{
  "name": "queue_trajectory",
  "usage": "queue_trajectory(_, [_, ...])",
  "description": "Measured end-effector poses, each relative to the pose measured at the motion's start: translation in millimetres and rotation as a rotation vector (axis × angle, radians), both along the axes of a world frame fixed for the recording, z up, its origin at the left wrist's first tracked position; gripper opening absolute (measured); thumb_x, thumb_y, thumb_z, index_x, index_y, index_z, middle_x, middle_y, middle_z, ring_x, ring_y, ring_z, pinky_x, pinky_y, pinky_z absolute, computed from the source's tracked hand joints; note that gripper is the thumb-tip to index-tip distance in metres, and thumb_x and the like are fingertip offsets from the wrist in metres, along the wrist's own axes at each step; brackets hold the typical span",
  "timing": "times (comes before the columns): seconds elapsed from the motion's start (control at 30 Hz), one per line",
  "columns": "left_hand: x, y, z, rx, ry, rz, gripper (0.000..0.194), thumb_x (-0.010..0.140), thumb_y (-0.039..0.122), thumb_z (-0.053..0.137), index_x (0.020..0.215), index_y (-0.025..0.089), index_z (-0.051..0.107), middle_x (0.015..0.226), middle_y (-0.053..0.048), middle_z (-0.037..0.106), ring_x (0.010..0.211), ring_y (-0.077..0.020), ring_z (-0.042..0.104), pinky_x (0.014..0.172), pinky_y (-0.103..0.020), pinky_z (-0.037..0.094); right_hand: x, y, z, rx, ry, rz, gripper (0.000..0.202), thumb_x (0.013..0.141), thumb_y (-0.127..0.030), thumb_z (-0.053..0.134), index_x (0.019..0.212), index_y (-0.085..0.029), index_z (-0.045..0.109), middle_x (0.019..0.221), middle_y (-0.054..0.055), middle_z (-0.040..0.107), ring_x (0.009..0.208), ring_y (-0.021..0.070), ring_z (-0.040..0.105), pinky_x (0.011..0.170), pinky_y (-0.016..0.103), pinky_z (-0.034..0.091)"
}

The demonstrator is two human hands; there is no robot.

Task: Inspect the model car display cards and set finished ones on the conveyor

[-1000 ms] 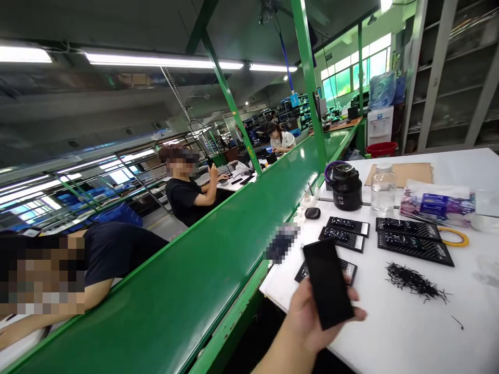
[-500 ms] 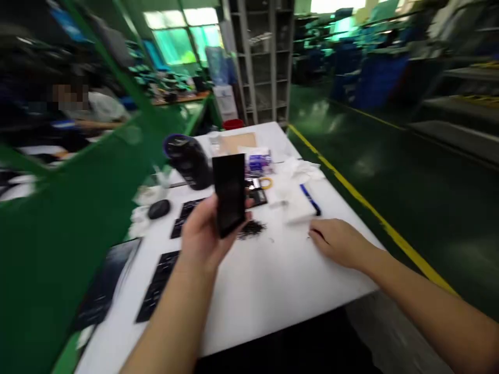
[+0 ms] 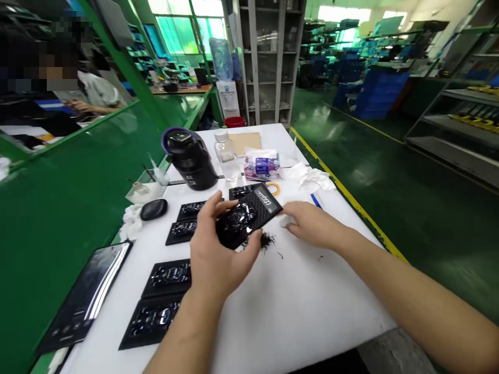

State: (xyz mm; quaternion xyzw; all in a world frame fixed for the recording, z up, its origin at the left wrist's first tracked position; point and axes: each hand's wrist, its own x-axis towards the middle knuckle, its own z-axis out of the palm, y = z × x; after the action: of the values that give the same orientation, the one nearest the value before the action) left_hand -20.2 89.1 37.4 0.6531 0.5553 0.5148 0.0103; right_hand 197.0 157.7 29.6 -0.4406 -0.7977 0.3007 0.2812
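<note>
My left hand grips a black rectangular piece with a glossy raised middle and a light label strip, held tilted above the table. Beside its right corner is my right hand, fingers pressed round a small white wad. Dark shavings lie on the white table below the piece. Several similar black pieces rest flat to the left, among them one near the front and one behind it. Another black piece lies behind the held one, near a yellow ring.
A black bottle, a clear jar and a tissue pack stand at the back. Crumpled tissues lie back right. A black oval case and a tablet-like device are at left. Beyond the green partition sits a person.
The black piece has turned from upright, plain dark side showing, to tilted with its glossy side up. My right hand has moved left toward it, and a white wad now shows at its fingers.
</note>
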Motion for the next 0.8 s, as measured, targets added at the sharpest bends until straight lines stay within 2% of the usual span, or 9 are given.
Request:
queue_trajectory(0.03, [-0.3,0.6,-1.5,0.015,-0.004,0.018,0.081,0.073,0.032,0.076,0.143,0.017,0.038,0.118,-0.010,0.067,0.109,-0.0256,0.065,0.098,-0.043,0.054,-3.0,5.5,1.5,-0.013,0.026,-0.002,0.005,0.083,-0.025,0.064,0.086,-0.021,0.065,0.088,0.005,0.069,0.088,0.0262,0.065,0.087,0.042,0.049])
queue_trajectory(0.1, [0.2,1.4,-4.4,0.027,0.016,0.040,0.082,0.074,0.031,0.075,0.145,0.017,0.036,0.118,-0.010,0.067,0.110,-0.0256,0.065,0.098,-0.043,0.053,-4.8,14.7,14.2,0.002,0.106,-0.074,0.017,0.094,-0.033,0.051,0.085,-0.021,0.059,0.078,0.004,0.064,0.076,0.0228,0.062,0.077,0.039,0.050])
queue_trajectory(0.2, [4.2,0.0,-6.8,0.045,0.093,0.036,0.083,0.075,0.029,0.075,0.146,0.019,0.034,0.119,-0.010,0.067,0.111,-0.0257,0.065,0.098,-0.044,0.053,-7.7,18.5,56.8,0.036,0.409,-0.134,0.022,0.100,-0.038,0.035,0.086,-0.024,0.046,0.072,0.000,0.048,0.070,0.0177,0.055,0.074,0.035,0.050])
queue_trajectory(0.27, [8.6,-3.1,-6.7,0.065,0.129,0.027,0.082,0.075,0.028,0.075,0.146,0.020,0.033,0.119,-0.010,0.068,0.110,-0.0256,0.065,0.097,-0.043,0.053,-15.5,11.9,88.5,-0.116,0.861,0.038,0.026,0.097,-0.043,0.046,0.079,-0.024,0.045,0.068,-0.003,0.036,0.062,0.0146,0.046,0.070,0.031,0.048])
queue_trajectory(0.37, [15.4,-9.2,-4.9,0.052,0.081,-0.014,0.081,0.076,0.028,0.075,0.145,0.020,0.034,0.118,-0.009,0.068,0.109,-0.0244,0.066,0.097,-0.042,0.054,-34.2,-3.3,114.2,-0.336,0.957,0.387,0.062,0.093,-0.075,0.041,0.061,-0.022,0.038,0.056,-0.004,0.026,0.048,0.0120,0.030,0.051,0.027,0.037])
queue_trajectory(0.43, [18.9,-12.9,-3.9,0.018,0.012,-0.059,0.082,0.074,0.028,0.076,0.145,0.019,0.035,0.116,-0.009,0.068,0.107,-0.0230,0.067,0.096,-0.039,0.055,-45.0,-9.9,114.0,-0.430,0.952,0.554,0.071,0.087,-0.084,0.038,0.055,-0.021,0.030,0.049,-0.005,0.022,0.043,0.0109,0.024,0.046,0.026,0.030])
queue_trajectory(0.47, [20.1,-14.3,-3.6,0.005,-0.013,-0.076,0.083,0.073,0.028,0.076,0.145,0.018,0.036,0.116,-0.009,0.068,0.106,-0.0226,0.068,0.096,-0.038,0.056,-48.5,-11.4,111.1,-0.472,0.967,0.589,0.073,0.087,-0.085,0.038,0.054,-0.021,0.027,0.047,-0.005,0.020,0.042,0.0104,0.023,0.045,0.026,0.029])
queue_trajectory(0.63, [22.5,-16.5,-3.2,0.024,-0.015,-0.047,0.082,0.070,0.025,0.077,0.143,0.020,0.039,0.115,-0.007,0.070,0.106,-0.0223,0.069,0.095,-0.037,0.056,-50.4,-8.6,101.6,-0.637,1.016,0.531,0.074,0.095,-0.078,0.032,0.052,-0.019,0.021,0.045,-0.005,0.016,0.041,0.0090,0.020,0.044,0.025,0.025])
queue_trajectory(0.8, [22.9,-16.4,-1.3,0.013,0.001,-0.006,0.083,0.068,0.022,0.080,0.141,0.019,0.042,0.116,-0.007,0.069,0.107,-0.0212,0.069,0.097,-0.034,0.056,-51.2,-6.1,102.2,-0.646,1.026,0.537,0.073,0.097,-0.075,0.030,0.049,-0.020,0.026,0.044,-0.005,0.019,0.041,0.0093,0.021,0.045,0.027,0.024])
